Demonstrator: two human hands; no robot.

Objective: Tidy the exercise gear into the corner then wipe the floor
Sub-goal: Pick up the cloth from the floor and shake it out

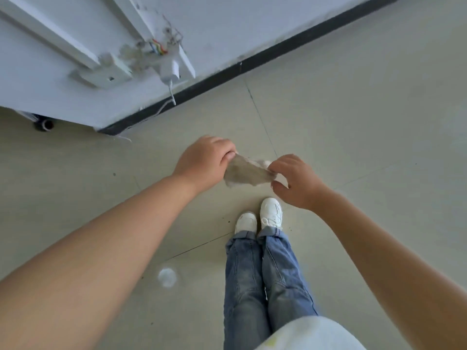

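Pale floor tiles (353, 122) run up to a white wall (227, 26) edged with a dark skirting (252, 62); a socket plate (106, 74) hangs loose there with a white charger (171, 69) plugged in beside it. Above the person's white shoes (271, 213), a grubby cloth (246, 173) is held up between both hands. The left hand (202, 162) has its fingers curled over, pinching one end. The right hand (295, 183) pinches the other end with its fingertips, thumb spread apart below.
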